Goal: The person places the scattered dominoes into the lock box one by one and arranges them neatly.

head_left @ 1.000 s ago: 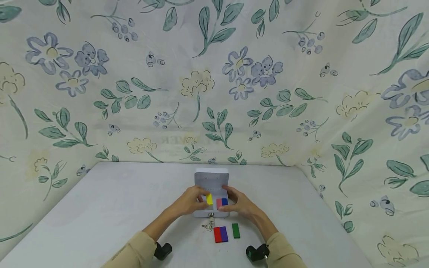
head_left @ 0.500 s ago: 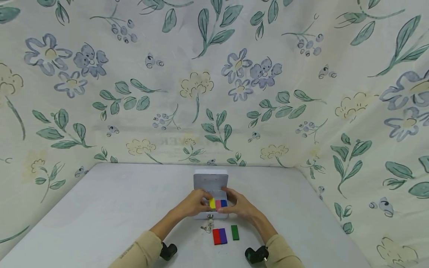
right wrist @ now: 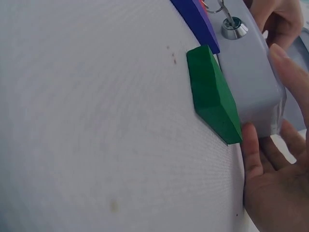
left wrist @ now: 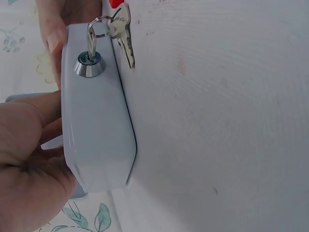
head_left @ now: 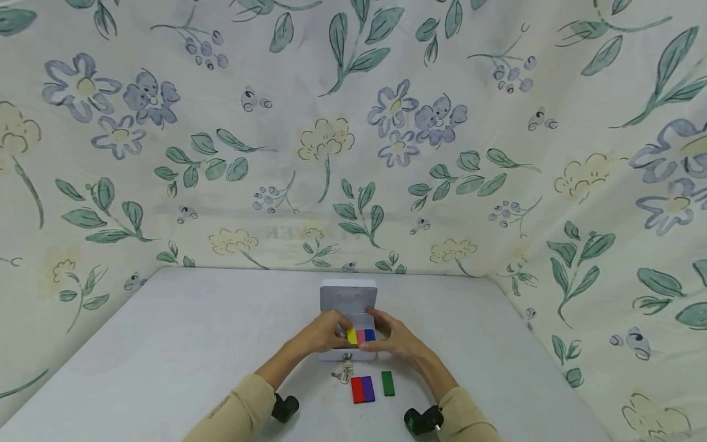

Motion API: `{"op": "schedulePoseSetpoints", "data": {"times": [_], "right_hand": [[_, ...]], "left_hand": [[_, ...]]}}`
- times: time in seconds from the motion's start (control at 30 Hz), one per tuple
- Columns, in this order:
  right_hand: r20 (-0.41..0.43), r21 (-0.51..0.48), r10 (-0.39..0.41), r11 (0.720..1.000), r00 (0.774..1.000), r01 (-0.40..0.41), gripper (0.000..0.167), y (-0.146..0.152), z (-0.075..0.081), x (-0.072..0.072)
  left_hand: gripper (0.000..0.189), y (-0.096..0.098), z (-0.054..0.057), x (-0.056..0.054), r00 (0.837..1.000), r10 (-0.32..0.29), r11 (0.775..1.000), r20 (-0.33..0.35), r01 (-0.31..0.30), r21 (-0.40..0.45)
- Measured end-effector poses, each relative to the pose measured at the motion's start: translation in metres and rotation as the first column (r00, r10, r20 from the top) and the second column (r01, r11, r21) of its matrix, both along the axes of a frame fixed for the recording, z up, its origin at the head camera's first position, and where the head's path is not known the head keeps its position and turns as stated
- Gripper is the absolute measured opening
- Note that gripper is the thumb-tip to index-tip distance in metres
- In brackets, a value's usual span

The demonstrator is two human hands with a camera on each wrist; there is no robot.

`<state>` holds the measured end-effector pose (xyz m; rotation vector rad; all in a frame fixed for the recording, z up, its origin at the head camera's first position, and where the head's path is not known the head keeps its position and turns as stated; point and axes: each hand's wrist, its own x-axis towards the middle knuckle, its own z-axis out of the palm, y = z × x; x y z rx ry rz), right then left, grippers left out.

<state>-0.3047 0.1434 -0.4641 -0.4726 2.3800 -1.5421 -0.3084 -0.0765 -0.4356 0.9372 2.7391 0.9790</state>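
Observation:
A small grey metal cash box stands on the white table with its lid raised. Inside it, a yellow block, a pink block and a blue block lie side by side. My left hand reaches into the box and pinches the yellow block, its fingertips partly hidden by the box wall in the left wrist view. At the right end, my right hand holds the box, thumb at the front rim. Keys hang from the front lock.
In front of the box, a red block and a purple block lie together. A green block lies apart to their right, close to the box's front right corner. Floral cloth encloses the table's back and sides.
My left hand has moved right inside the box, bringing the yellow block over beside the pink one. The right hand stays at the box's right end.

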Motion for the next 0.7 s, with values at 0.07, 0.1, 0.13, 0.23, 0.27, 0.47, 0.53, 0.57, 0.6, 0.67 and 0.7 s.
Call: {"op": "schedulePoseSetpoints", "data": {"times": [0.07,0.1,0.13,0.23,0.27,0.47,0.53,0.57,0.6,0.67,0.7], "right_hand": [[-0.004,-0.001,0.006,1.0,1.0,-0.006,0.087,0.0,-0.0001,-0.0002],[-0.002,-0.002,0.006,1.0,1.0,-0.006,0.086,0.0,-0.0001,-0.0003],[-0.004,-0.003,0.008,1.0,1.0,-0.008,0.086,0.0001,0.0001,-0.0003],[-0.009,-0.007,0.012,1.0,1.0,-0.012,0.085,0.0001,0.0006,-0.0001],[-0.008,-0.008,0.013,1.0,1.0,-0.013,0.085,0.0001,0.0007,0.0001],[-0.01,-0.009,0.021,1.0,1.0,-0.021,0.086,-0.0003,0.0015,0.0],[-0.006,-0.015,0.022,1.0,1.0,-0.022,0.086,-0.0003,0.0015,-0.0002],[-0.003,-0.019,0.022,1.0,1.0,-0.022,0.086,-0.0003,0.0016,-0.0003],[-0.001,-0.023,0.023,0.999,1.0,-0.023,0.086,-0.0002,0.0018,-0.0002],[0.003,-0.031,0.024,0.999,1.0,-0.024,0.086,-0.0002,0.0021,0.0],[0.003,-0.033,0.026,0.999,1.0,-0.025,0.086,-0.0002,0.0022,0.0]], "left_hand": [[0.028,0.0006,0.0002,-0.0002,1.0,0.009,1.0,0.015,-0.009,-0.001],[0.029,0.0007,0.0001,-0.0004,1.0,0.016,1.0,0.025,-0.016,-0.003],[0.029,0.0008,0.0003,-0.0004,0.999,0.023,1.0,0.033,-0.023,-0.004],[0.03,0.0015,0.0005,-0.0005,0.998,0.043,0.999,0.045,-0.043,-0.016],[0.029,0.0017,0.0005,-0.0006,0.998,0.049,0.999,0.043,-0.048,-0.02],[0.03,0.0044,0.0008,0.0014,0.996,0.074,0.997,0.041,-0.073,-0.03],[0.031,0.0051,0.0011,0.002,0.996,0.084,0.996,0.039,-0.082,-0.04],[0.031,0.0055,0.0012,0.002,0.995,0.09,0.995,0.039,-0.089,-0.047],[0.031,0.0057,0.0007,0.0016,0.995,0.096,0.994,0.036,-0.094,-0.055],[0.031,0.0061,0.0009,0.0018,0.994,0.105,0.992,0.032,-0.103,-0.069],[0.03,0.0062,0.001,0.0021,0.994,0.109,0.991,0.027,-0.107,-0.076]]}}
